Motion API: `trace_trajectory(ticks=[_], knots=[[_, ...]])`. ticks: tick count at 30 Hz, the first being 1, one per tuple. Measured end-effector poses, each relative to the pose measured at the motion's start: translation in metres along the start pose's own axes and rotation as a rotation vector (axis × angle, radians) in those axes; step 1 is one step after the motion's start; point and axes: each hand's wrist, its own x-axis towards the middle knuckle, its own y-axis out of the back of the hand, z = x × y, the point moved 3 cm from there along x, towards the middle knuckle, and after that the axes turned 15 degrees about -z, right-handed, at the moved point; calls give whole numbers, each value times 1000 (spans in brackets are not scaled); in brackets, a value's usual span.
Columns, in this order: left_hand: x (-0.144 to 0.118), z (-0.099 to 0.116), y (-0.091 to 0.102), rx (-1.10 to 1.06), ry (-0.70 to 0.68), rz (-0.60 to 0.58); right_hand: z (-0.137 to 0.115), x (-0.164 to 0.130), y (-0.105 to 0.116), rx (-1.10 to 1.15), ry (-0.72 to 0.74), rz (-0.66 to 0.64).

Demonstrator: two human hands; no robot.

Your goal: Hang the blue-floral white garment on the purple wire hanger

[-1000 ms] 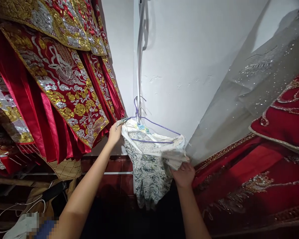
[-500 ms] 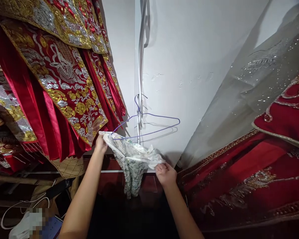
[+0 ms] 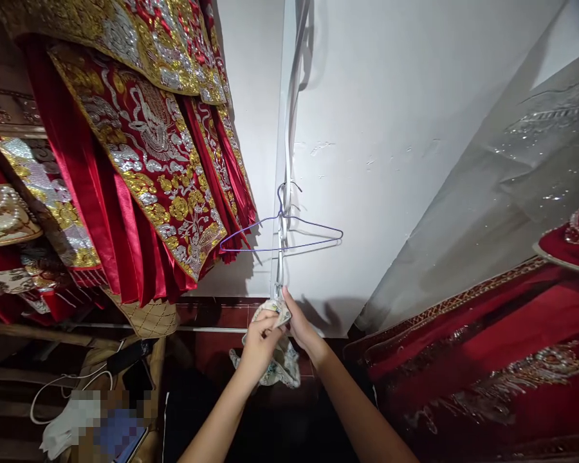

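Note:
A pale floral garment of lacy cloth is bunched up between both hands and hangs down below them. My left hand is closed on its gathered upper edge, fingers curled over the cloth. Against the other side of the bunch is my right hand, thumb pointing up and fingers partly hidden behind the cloth; it grips the garment too. Above the hands, apart from the garment, a bare purple wire hanger hangs by its hook on a white strap against the wall.
Red dresses with gold and silver embroidery hang at left. On the right are a sheer sparkly grey fabric and a red beaded garment. A wooden rack at lower left bears cables and a blurred blue item.
The garment has come off the hanger's left end. Both hands have moved from wide apart to close together, bunching the cloth lower down. The hanger now hangs level.

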Motion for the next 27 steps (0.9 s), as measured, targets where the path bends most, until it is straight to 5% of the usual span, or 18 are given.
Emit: trace_trajectory(ticks=[3,7,10,12,14,16,19,24,27], knots=[[-4,41,-4,299,-107,-176,-23,6,-5,201,-141,-65],[14,76,30,478,-290,-36,-67,7,-14,200,-266,-376],[30,64,48,470,-191,-145,-106,3,-15,-136,-313,-812],[34,44,52,487,-44,-302,-128,4,-8,-442,-189,-969],[33,26,55,587,96,-402,-143,14,8,-682,8,-803],[30,16,60,752,181,-422,-145,27,29,-779,167,-415],[30,15,70,1033,237,-386,-124,45,54,-770,245,-43],[32,16,93,1275,467,-499,-88,62,79,-804,171,-61],[35,21,117,1347,676,-437,-92,56,100,-861,193,23]])
